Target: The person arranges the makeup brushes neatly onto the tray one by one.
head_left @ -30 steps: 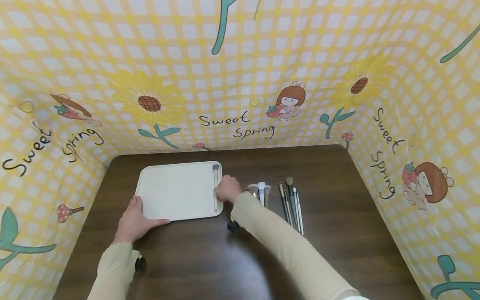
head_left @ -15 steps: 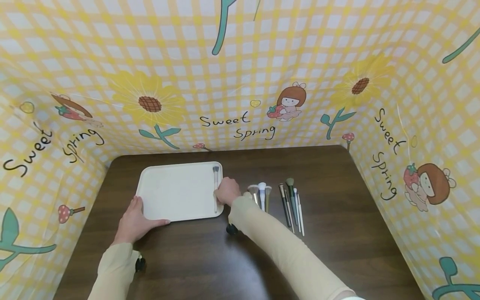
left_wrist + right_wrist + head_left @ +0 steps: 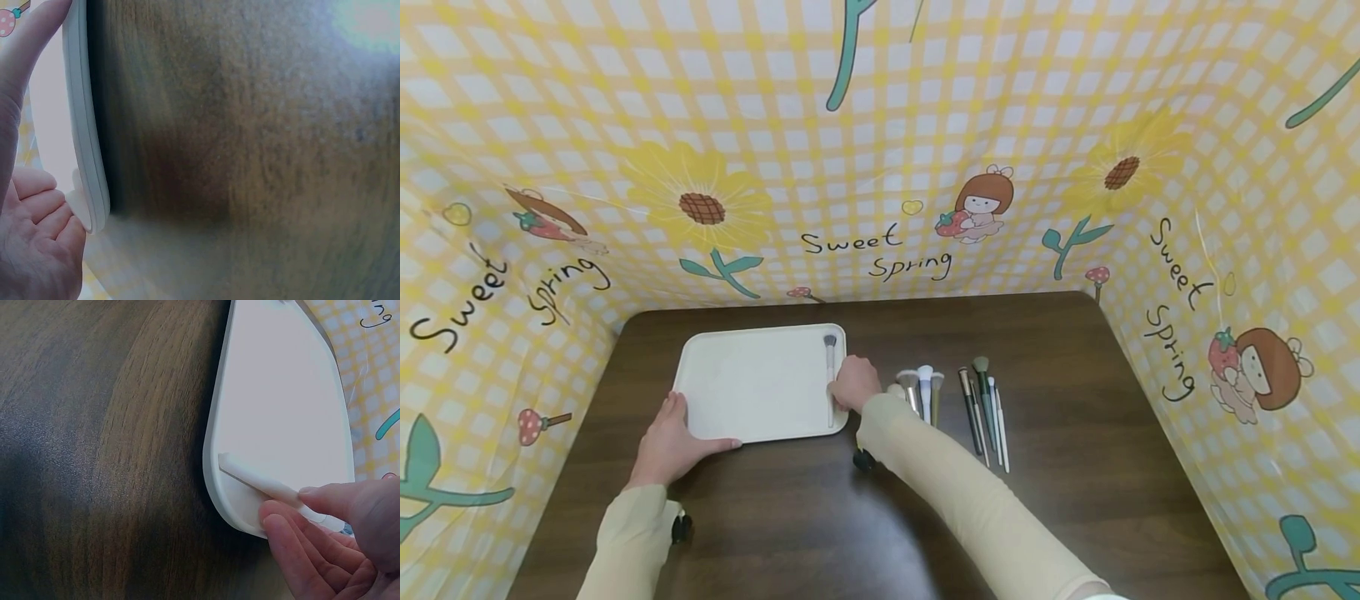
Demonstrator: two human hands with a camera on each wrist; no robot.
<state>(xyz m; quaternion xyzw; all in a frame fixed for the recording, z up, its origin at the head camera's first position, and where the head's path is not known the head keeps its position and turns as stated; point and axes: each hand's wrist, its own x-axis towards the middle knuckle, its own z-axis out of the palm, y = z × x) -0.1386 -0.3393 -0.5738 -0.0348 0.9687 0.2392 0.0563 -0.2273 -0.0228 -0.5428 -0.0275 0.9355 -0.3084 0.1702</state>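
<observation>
A white tray [image 3: 752, 383] lies on the dark wooden table, left of the middle. My left hand [image 3: 662, 442] holds its near left corner, fingers along the left side and thumb along the front edge; the left wrist view shows those fingers [image 3: 44, 212] bent against the rim. Inside the tray, along its right side, is a makeup brush [image 3: 831, 358] with a pale handle and grey bristles pointing away from me. My right hand [image 3: 856, 383] pinches that handle [image 3: 253, 477] between thumb and fingers, as the right wrist view shows. The bristles are out of sight there.
Right of the tray, several makeup brushes lie in two groups: thick ones [image 3: 925, 387] partly behind my right sleeve [image 3: 955, 483], and slimmer ones [image 3: 990, 408] farther right. Yellow checked cloth [image 3: 880, 150] walls the table [image 3: 1060, 350] at the back and sides.
The brush in the tray has slid slightly toward me, its bristle end lower and a little to the left. My left hand and the tray stay put.
</observation>
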